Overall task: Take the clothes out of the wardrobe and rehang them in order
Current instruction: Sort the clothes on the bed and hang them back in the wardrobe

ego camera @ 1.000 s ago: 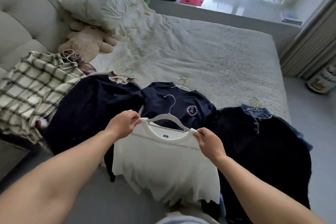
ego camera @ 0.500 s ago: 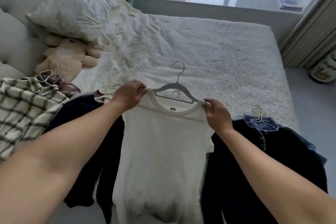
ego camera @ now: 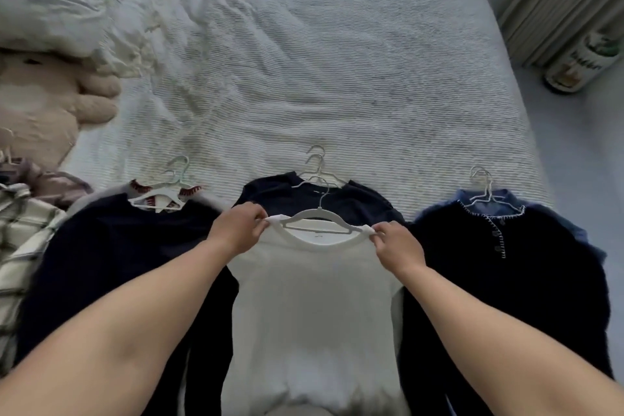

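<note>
A white T-shirt (ego camera: 314, 307) on a pale hanger (ego camera: 319, 220) lies over the middle pile of dark clothes at the near edge of the bed. My left hand (ego camera: 238, 228) pinches its left shoulder and my right hand (ego camera: 396, 245) pinches its right shoulder. Beneath it sits a navy top (ego camera: 280, 191) with wire hangers. To the left lies a dark navy garment (ego camera: 111, 263) on a white hanger. To the right lies a dark cardigan with white stitching (ego camera: 526, 267) over a blue denim shirt.
A checked shirt (ego camera: 23, 246) lies at the far left. A beige plush toy (ego camera: 44, 105) and a crumpled white duvet (ego camera: 84, 0) occupy the head end. The ribbed bedspread (ego camera: 337, 78) stretches beyond the piles. A curtain (ego camera: 557, 0) and a printed bin (ego camera: 584, 61) stand at right.
The white T-shirt, lifted up half a second ago, has come down onto the middle navy pile. Both hands kept their hold on its shoulders. My view has tilted downward.
</note>
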